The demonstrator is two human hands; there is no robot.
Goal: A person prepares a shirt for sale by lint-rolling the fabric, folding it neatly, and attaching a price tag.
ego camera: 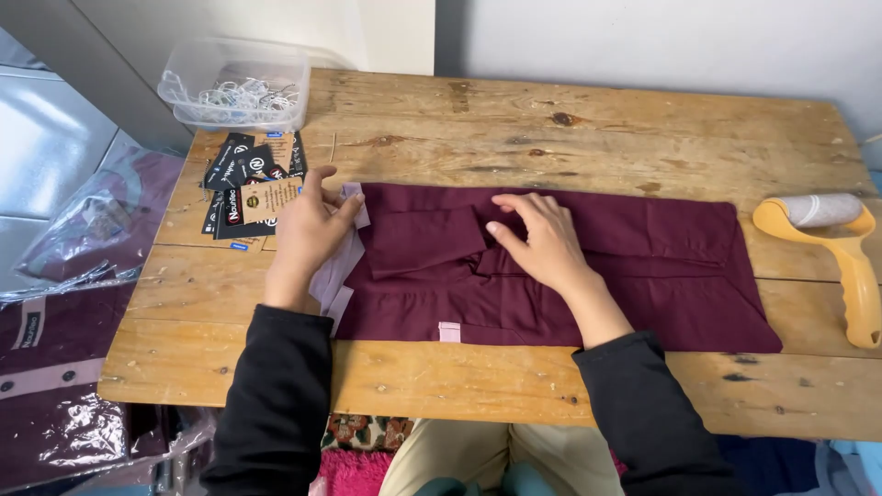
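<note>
Count, head view:

- Hands: 2, left hand (310, 231) and right hand (542, 241), both lying flat and open on the cloth, neither closed on anything.
- Maroon garment (570, 266): 1, folded on the table.
- Small lilac tab (448, 332) at the garment's near hem: 1.
- Wooden table (514, 119): 1.
- Lint roller (841, 248), yellow handle: 1.
- Clear plastic tub (236, 83): 1; the small metal pieces inside are too tangled to count.
- Stack of black hang tags (241, 184): 1; exact tag count cannot be told, at least 5 show.
- Bagged garments (64, 367) to the left: at least 2.
</note>
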